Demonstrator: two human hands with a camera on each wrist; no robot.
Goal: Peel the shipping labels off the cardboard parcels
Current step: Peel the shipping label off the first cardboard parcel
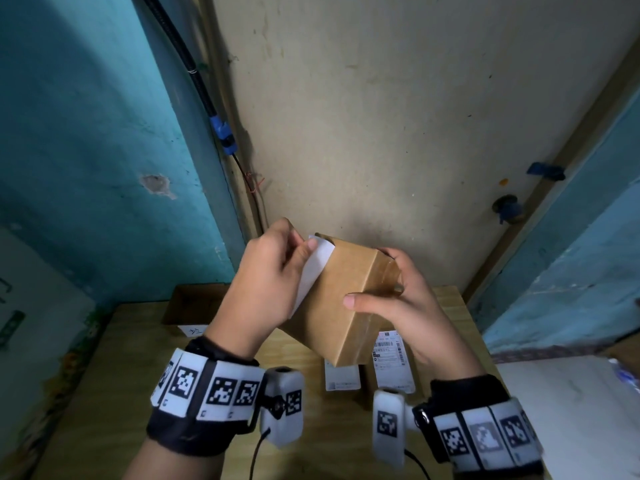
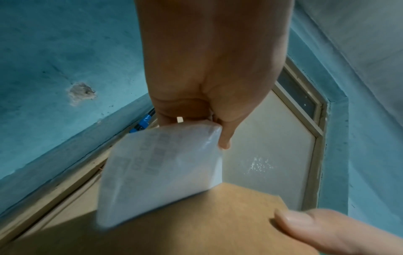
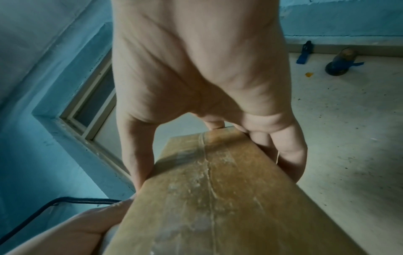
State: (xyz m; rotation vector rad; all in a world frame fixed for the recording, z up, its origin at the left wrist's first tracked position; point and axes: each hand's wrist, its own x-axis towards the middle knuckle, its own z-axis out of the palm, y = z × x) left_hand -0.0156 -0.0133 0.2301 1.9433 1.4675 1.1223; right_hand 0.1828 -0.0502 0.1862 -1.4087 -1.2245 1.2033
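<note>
A small cardboard parcel is held in the air above the wooden table, tilted with one corner down, and the peeling step is judged to be well under way: the white shipping label has been lifted from most of the parcel's left face and is seen to cling only along its lower edge. The label's upper end is pinched between thumb and curled fingers of the left hand, while the parcel is gripped by the right hand, its thumb laid across the near face and its fingers wrapped round the far, taped side. The next move is judged to call for a steady pull away from the parcel, low along the face, with the parcel braced so that the last strip comes free without tearing. The board is plain brown and matte; the face under the right hand is covered by glossy clear tape, wrinkled along the centre seam. The label is thin, slightly translucent paper, bowed outward, with faint print showing through its back. Below the parcel, on the table, two further parcels bearing printed labels are seen, and behind and left of it an open cardboard box is set.
</note>
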